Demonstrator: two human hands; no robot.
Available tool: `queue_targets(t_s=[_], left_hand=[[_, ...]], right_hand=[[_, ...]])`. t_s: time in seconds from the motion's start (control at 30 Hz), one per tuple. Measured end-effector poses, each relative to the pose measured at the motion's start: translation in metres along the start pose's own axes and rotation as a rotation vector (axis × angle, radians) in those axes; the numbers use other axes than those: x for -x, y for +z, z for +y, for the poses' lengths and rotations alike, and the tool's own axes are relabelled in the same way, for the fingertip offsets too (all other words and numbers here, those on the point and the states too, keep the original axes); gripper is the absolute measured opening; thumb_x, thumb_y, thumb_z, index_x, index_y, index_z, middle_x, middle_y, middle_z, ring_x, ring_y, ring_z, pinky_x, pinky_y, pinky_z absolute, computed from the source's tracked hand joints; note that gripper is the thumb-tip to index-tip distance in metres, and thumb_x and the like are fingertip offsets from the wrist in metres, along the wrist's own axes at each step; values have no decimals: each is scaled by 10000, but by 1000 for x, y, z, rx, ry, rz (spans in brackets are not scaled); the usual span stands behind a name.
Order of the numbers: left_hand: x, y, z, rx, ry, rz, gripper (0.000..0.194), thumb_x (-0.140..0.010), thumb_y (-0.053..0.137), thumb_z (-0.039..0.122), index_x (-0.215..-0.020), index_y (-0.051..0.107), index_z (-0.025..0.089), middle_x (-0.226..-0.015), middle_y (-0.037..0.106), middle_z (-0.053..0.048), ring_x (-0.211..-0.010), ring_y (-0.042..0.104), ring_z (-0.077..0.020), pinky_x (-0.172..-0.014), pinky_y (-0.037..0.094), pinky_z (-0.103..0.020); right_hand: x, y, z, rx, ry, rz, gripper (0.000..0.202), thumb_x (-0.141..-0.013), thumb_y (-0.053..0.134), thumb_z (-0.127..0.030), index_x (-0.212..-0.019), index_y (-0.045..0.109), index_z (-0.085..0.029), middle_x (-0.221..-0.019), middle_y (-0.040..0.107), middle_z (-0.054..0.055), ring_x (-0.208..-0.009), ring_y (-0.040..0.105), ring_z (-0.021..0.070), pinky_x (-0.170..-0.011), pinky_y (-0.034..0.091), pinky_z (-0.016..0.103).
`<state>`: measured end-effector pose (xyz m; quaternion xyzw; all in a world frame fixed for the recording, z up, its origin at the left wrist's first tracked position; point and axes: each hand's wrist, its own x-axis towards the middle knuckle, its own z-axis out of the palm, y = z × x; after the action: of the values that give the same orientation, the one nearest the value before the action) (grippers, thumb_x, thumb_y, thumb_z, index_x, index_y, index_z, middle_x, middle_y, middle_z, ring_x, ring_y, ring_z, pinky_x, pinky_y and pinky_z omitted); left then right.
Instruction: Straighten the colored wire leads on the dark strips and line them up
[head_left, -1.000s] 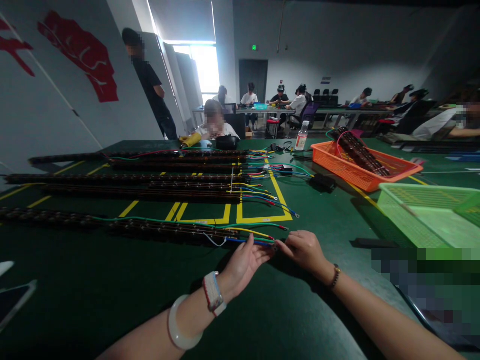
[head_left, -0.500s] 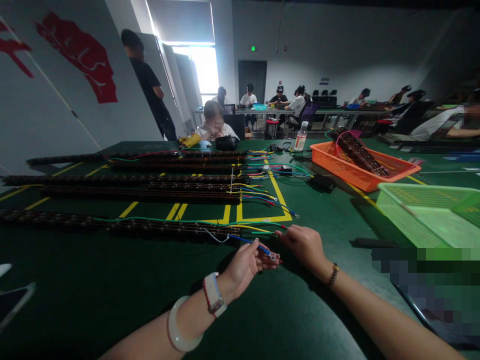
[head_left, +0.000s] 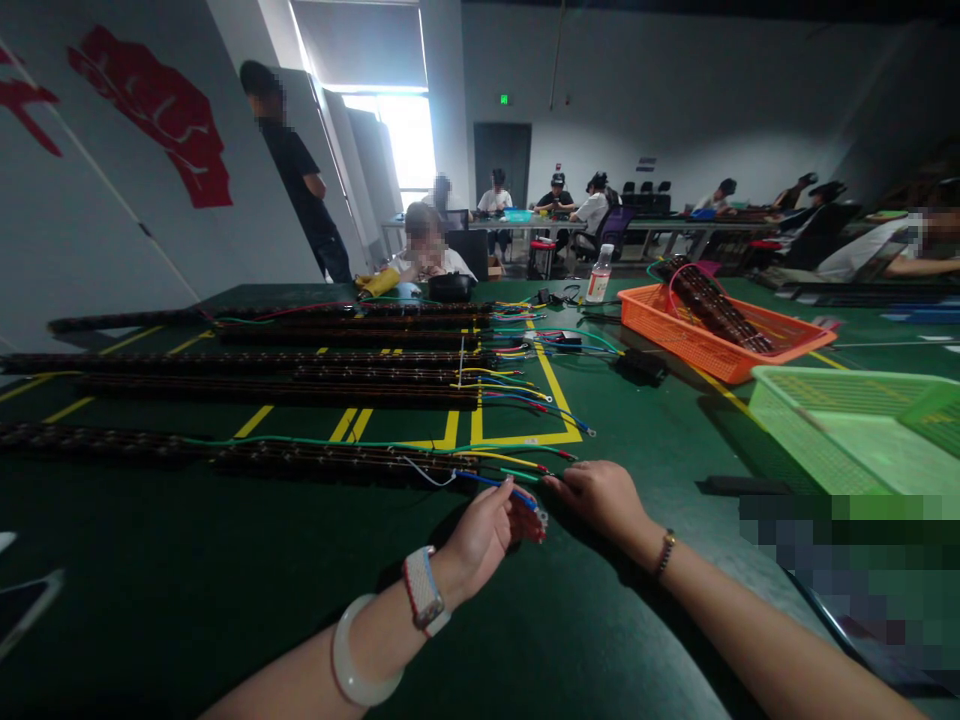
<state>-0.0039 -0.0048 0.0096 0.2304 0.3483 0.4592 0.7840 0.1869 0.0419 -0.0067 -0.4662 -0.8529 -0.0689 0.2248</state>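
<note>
My left hand [head_left: 491, 530] is palm up with its fingers curled round a blue wire [head_left: 491, 480] that ends in a ring terminal. My right hand [head_left: 600, 492] lies palm down just to the right, its fingertips pressed together at the end of a green wire [head_left: 519, 474]. Yellow and green wires with red ends lie just beyond the fingers. These wires come out of the nearest long dark bundle [head_left: 337, 465], which lies across the green table. A white tie [head_left: 427, 473] sticks out near the bundle's right end.
More dark bundles [head_left: 277, 388] lie farther back over yellow tape lines. An orange basket [head_left: 682, 330], a green basket [head_left: 795, 425], a black box [head_left: 641, 367] and a bottle [head_left: 599, 274] stand on the right side. Across the table sits a person [head_left: 427, 250].
My right hand has shifted slightly left and down to the green wire's end. The fingers of my left hand have curled in more, and the blue wire's tip has moved slightly left.
</note>
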Motion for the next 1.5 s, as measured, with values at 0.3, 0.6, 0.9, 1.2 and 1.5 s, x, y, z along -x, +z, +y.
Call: queue_targets(t_s=[0.3, 0.6, 0.9, 1.2, 1.5], left_hand=[[-5, -6, -5, -70, 22, 31, 251, -878, 515, 362, -766, 563, 142, -624, 589, -16, -552, 537, -114, -562, 391, -247], [-8, -9, -8, -9, 22, 0, 216, -853, 564, 353, -775, 536, 153, -657, 578, -5, -570, 524, -103, -566, 369, -232], [0, -2, -4, -177, 27, -99, 306, -893, 462, 406, -770, 551, 140, -655, 583, -30, -569, 547, -121, -563, 399, -250], [8, 5, -5, -531, 6, -192, 417, -851, 441, 550, -700, 508, 167, -500, 521, 11, -431, 488, -96, -445, 336, -217], [7, 4, -5, -576, 4, -199, 446, -835, 415, 591, -730, 480, 163, -526, 523, 21, -453, 500, -94, -456, 356, -210]], right_hand=[[8, -20, -16, -222, -427, 132, 536, -955, 259, -522, -651, 538, -179, -578, 500, 21, -551, 406, 143, -578, 267, 290], [5, -12, -32, -378, -235, 14, 325, -937, 420, -338, -697, 567, -176, -639, 569, 20, -627, 470, 136, -661, 310, 283], [2, -8, -27, -366, 19, 42, 352, -943, 432, -346, -653, 537, -177, -612, 553, 5, -636, 455, 143, -690, 304, 294], [1, -9, -25, -241, -48, -41, 306, -943, 425, -289, -681, 543, -186, -647, 596, 8, -668, 459, 155, -734, 292, 303], [1, -7, -26, -114, -45, -94, 276, -921, 457, -286, -682, 551, -184, -648, 596, 15, -673, 461, 157, -716, 273, 296]])
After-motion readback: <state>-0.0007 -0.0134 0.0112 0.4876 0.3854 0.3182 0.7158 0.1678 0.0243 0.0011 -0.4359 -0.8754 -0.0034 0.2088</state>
